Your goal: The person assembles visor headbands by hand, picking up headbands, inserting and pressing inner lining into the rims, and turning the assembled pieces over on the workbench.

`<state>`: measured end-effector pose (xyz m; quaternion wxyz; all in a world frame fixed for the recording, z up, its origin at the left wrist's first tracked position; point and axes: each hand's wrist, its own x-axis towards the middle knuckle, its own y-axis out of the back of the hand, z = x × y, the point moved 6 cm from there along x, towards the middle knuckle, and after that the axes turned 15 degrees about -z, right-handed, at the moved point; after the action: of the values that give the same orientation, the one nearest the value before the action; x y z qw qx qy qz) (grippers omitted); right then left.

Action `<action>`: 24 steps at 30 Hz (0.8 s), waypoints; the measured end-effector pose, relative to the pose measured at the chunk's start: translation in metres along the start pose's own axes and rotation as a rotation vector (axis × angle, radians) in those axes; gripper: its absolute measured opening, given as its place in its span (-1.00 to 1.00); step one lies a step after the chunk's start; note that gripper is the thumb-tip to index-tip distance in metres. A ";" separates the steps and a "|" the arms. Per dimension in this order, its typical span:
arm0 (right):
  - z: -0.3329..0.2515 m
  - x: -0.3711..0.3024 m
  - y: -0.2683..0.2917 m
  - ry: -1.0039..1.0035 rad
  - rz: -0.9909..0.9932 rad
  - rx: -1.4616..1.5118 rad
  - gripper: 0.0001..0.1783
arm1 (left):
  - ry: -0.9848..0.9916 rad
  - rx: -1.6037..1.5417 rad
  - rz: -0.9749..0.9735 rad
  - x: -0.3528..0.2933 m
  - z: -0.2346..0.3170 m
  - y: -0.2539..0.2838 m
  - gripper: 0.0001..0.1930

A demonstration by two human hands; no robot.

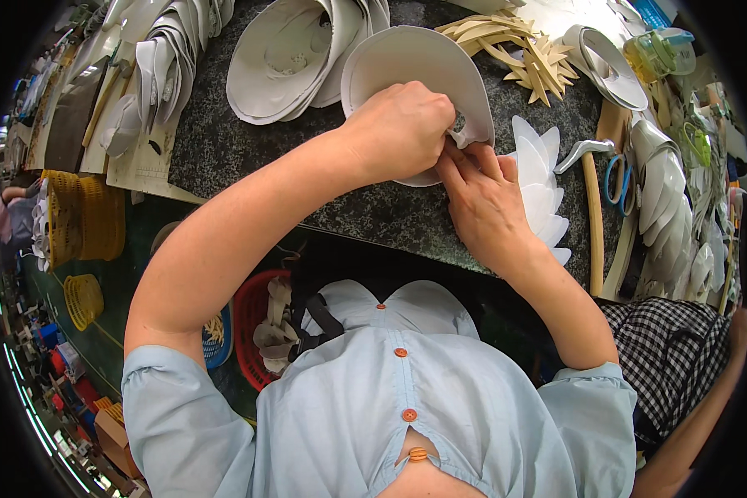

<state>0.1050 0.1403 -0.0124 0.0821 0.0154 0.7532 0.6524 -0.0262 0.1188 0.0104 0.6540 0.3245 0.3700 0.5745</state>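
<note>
Far left, off the bench edge: a yellow mesh basket (81, 217) sits w/ a smaller yellow one (83, 299) below it. Lower down, a red basket (256, 328) holds pale cut pieces, a blue one (217, 336) just beside it.

On the dark speckled worktop (224, 149), top left, a stack of white moulded pieces (162, 58) fans out; next to it a nest of larger white curved shells (295, 50).

Centre: the white curved piece (415, 70) lies on the worktop directly in front of the person, its lower right edge lifted into both hands. Left hand (402, 129) is curled nearly into a fist over that edge, fingers folded tight on the material, knuckles up. Right hand (485, 203) comes in from below-right, fingertips pinched close on the same edge, touching the left hand's fingers. Exact grip under the fingers is hidden, can't tell more.

Just right of the hands: a fan of white petal-shaped pieces (539, 187), partly under the right hand. Above, a pile of tan strips (519, 46). Further right, blue-handled scissors (616, 178) lie near a long tan strip (593, 224), then more stacked white pieces (668, 207). Lower right, another person's checked sleeve (672, 357).
</note>
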 end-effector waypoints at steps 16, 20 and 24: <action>-0.007 -0.003 0.009 0.193 0.090 0.080 -0.48 | 0.056 -0.133 -0.144 0.000 -0.010 0.007 -0.79; -0.008 -0.003 0.009 0.186 0.101 0.068 -0.53 | 0.054 -0.198 -0.120 0.000 -0.014 0.007 -0.78; -0.007 -0.001 0.006 0.199 0.116 0.077 -0.54 | 0.019 -0.208 -0.112 0.003 -0.016 0.007 -0.79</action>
<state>0.1043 0.1343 -0.0055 -0.0314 -0.0026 0.7800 0.6250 -0.0431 0.1224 0.0083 0.7116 0.2284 0.3320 0.5755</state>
